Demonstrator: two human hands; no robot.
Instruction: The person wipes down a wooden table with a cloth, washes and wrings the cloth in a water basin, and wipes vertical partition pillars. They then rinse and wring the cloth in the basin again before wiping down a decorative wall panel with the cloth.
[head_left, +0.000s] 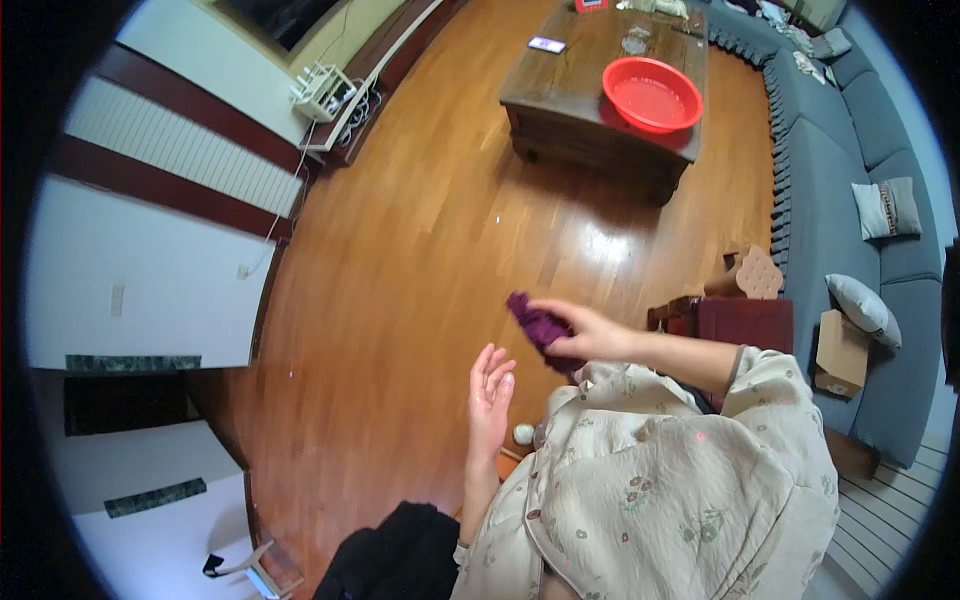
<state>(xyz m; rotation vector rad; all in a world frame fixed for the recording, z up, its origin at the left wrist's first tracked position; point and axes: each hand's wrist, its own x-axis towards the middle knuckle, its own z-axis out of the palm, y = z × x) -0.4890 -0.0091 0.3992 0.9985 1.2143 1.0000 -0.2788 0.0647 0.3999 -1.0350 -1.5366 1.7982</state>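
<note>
A crumpled dark purple cloth is gripped in my right hand, out in front of my body above the wooden floor. Its lower end hangs down beside my shirt. My left hand is raised just left of the cloth, palm partly turned up, fingers apart and holding nothing. A small gap separates it from the cloth.
Ahead stands a dark wooden coffee table bearing a red plastic basin and a phone. A dark red stool is at my right, by the grey sofa. A cardboard box rests on the sofa. Black fabric lies lower left.
</note>
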